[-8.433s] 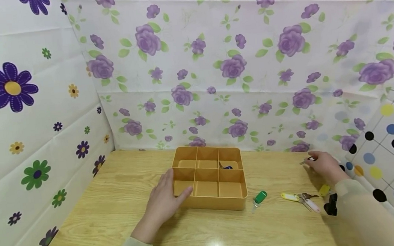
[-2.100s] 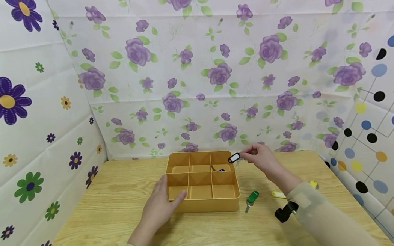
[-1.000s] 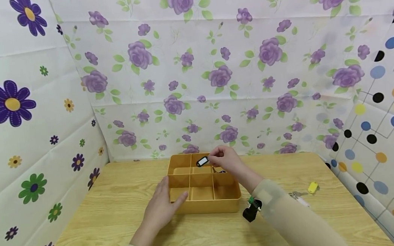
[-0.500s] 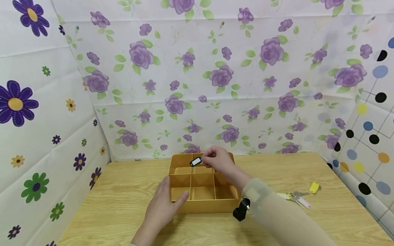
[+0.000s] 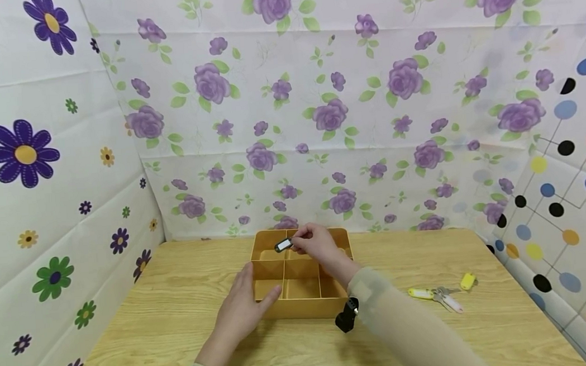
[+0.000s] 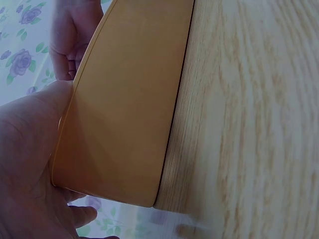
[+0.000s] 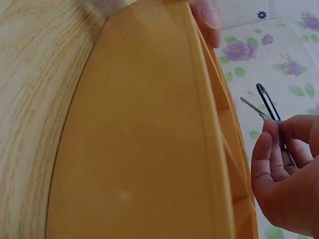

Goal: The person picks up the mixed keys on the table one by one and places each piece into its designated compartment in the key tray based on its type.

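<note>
An orange-tan organizer box point(image 5: 306, 309) with several compartments stands on the wooden table. My left hand point(image 5: 237, 307) rests against its front left corner, fingers along the left side and thumb at the front rim. Over the back row, my right hand point(image 5: 317, 244) pinches a key with a black-framed tag point(image 5: 284, 244), held above the back left compartment. In the right wrist view the metal key point(image 7: 253, 107) sticks out beside the tag, between thumb and fingertips. My right hand and forearm cover the back right compartment and part of the front right one.
To the right on the table lie a yellow tag point(image 5: 420, 294), a pale pink tag point(image 5: 452, 303) and metal keys point(image 5: 438, 294) bunched together. Another yellow tag point(image 5: 467, 281) sits just beyond them. A floral cloth wall point(image 5: 331, 147) closes off the back.
My right hand picked up the black-tagged key at the far right, brought it to the box and moved it leftward over the back row. My left hand has stayed at the box corner.
</note>
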Demonstrator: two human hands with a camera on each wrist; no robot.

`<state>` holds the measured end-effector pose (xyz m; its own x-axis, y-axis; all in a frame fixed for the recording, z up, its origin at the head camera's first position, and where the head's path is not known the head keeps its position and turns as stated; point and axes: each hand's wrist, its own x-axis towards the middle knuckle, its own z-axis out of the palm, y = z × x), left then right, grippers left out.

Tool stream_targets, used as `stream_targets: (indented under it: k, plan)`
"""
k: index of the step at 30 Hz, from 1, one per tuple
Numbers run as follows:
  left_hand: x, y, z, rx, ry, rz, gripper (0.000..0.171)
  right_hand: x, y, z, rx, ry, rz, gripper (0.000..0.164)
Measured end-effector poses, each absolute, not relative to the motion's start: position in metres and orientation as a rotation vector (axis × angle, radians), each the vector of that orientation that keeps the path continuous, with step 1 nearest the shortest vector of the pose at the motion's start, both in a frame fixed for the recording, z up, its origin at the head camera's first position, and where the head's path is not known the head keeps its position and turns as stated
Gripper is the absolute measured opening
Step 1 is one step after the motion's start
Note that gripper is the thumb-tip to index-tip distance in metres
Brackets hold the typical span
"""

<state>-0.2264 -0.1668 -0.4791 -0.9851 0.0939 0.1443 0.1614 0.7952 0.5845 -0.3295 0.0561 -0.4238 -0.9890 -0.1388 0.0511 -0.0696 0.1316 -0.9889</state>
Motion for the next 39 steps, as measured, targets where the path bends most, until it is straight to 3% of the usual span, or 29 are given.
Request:
stream_targets:
  k: [39]
  plan:
    - [-0.227,-0.168,-0.478,-0.23,-2.866,-0.952,0.114,-0.334,0.048,-0.438,-0.405,2.301,-1.974,0.023]
